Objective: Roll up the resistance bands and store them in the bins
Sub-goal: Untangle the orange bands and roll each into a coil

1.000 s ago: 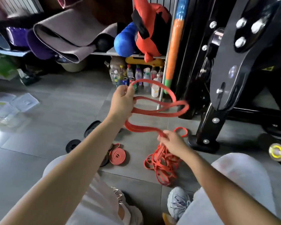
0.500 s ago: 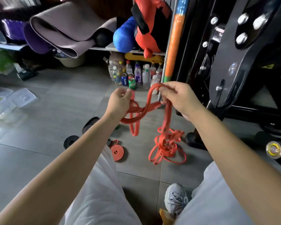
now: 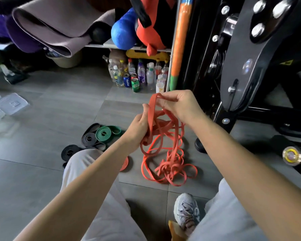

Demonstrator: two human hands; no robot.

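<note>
Tangles of orange resistance band (image 3: 151, 113) hang down onto the floor (image 3: 59, 110); our left grip (image 3: 139, 126) curls round several strands, our right grip (image 3: 181, 105) just above pinches the top loop

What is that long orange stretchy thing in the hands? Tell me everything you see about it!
The orange band is a long, flat, thin strip that looks like rubber, and it is not yet rolled. Its top is bunched in loops between both hands: the left hand grips several strands, and the right hand pinches one loop higher up. The rest hangs down into a loose tangle on the grey tile floor. Whether it is one band or several cannot be told.
</note>
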